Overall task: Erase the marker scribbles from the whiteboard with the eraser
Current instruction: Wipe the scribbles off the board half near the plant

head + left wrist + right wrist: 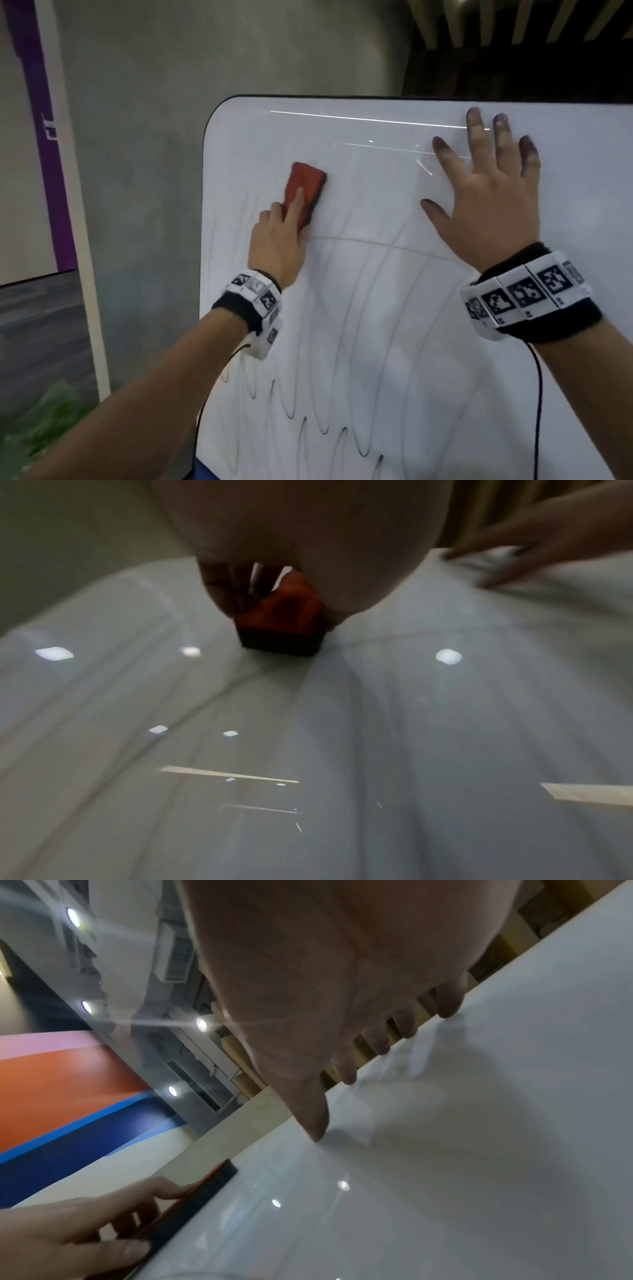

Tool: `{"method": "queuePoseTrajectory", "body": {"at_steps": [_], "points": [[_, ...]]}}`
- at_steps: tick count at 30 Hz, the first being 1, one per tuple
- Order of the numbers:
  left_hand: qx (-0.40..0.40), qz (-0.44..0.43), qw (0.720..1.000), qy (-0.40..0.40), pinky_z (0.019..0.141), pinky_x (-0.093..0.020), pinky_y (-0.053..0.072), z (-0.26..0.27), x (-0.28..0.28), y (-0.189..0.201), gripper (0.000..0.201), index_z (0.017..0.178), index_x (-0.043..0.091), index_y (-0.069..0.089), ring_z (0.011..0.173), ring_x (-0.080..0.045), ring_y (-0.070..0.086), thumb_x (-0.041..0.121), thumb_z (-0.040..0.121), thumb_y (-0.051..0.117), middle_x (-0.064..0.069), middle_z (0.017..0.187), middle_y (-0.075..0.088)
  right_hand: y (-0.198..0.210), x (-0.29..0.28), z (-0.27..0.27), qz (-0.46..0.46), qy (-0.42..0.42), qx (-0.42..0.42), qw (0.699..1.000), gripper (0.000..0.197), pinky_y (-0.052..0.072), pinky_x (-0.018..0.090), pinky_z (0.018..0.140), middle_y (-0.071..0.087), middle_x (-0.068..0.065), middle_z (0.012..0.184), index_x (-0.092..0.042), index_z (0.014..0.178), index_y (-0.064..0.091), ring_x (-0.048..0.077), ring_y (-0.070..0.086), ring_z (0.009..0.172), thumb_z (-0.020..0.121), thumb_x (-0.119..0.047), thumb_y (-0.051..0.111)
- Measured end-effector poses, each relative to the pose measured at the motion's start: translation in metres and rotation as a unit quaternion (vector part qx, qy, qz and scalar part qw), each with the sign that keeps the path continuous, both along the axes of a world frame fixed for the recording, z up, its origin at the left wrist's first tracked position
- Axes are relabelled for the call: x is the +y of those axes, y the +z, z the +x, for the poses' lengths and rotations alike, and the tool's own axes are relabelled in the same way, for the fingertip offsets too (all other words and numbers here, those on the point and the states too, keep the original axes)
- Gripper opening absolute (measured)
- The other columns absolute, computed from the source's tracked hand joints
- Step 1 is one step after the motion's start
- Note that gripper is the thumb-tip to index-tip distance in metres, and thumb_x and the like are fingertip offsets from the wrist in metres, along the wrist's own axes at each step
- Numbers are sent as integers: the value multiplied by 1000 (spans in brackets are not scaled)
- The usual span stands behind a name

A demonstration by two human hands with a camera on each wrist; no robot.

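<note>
Red eraser gripped in left-hand fingers on scribbled whiteboard; right hand flat, fingers spread.

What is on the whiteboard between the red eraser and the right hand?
Only bare whiteboard with light reflections lies between the eraser and the right hand; the head view shows this. The scribbles run lower.

Glossy smooth whiteboard w/ reflections; red eraser matt, dark fuzzy felt underside.
</note>
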State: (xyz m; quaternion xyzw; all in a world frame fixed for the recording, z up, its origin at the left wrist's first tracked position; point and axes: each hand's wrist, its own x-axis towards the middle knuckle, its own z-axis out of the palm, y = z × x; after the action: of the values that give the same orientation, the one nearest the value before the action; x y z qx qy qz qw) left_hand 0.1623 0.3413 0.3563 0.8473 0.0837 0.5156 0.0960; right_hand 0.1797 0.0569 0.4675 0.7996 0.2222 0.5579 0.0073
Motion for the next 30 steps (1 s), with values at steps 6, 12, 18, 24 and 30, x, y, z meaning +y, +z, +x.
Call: {"method": "queuePoseTrajectory", "body": {"at_steps": [6, 12, 18, 24, 30], "points": [[41, -208, 974, 75, 93, -50, 43, 11, 18, 16, 66, 161, 18, 13, 111, -42, 50, 33, 104, 43, -24, 129, 49, 0, -3, 0, -15, -5, 0, 1000, 75, 13, 60, 122, 11, 16, 168, -21, 155, 38, 41, 12, 154, 90, -45, 67], [-23, 208, 976, -68, 71, -44, 47, -4, -76, -10, 58, 154, 15, 36, 89, -35, 53, 31, 101, 50, -21, 115, 56, -10, -9, -4, -14, -3, 10, 1000, 71, 16, 57, 123, 12, 16, 168, -21, 155, 37, 40, 14, 154, 93, -44, 64], [26, -151, 985, 84, 88, -52, 45, 6, 0, 48, 68, 162, 19, 13, 111, -43, 52, 31, 103, 45, -26, 130, 49, -19, -41, -17, 47, -27, 21, 998, 76, 13, 64, 120, 15, 15, 167, -22, 155, 33, 44, 17, 151, 90, -42, 66], [-51, -1, 998, -33, 76, -45, 47, 6, -97, -4, 63, 160, 15, 21, 92, -33, 50, 30, 103, 43, -21, 114, 53, -24, -58, -14, 50, -67, 25, 996, 80, 7, 73, 118, 2, 13, 170, -26, 160, 21, 50, 3, 153, 96, -59, 53], [-34, 170, 979, -109, 73, -45, 46, -8, -114, -49, 57, 156, 20, 36, 93, -33, 51, 29, 102, 51, -20, 118, 54, -31, -70, -14, 28, -56, 13, 998, 74, 9, 67, 121, 5, 13, 170, -25, 159, 27, 46, 7, 154, 97, -56, 54]]}}
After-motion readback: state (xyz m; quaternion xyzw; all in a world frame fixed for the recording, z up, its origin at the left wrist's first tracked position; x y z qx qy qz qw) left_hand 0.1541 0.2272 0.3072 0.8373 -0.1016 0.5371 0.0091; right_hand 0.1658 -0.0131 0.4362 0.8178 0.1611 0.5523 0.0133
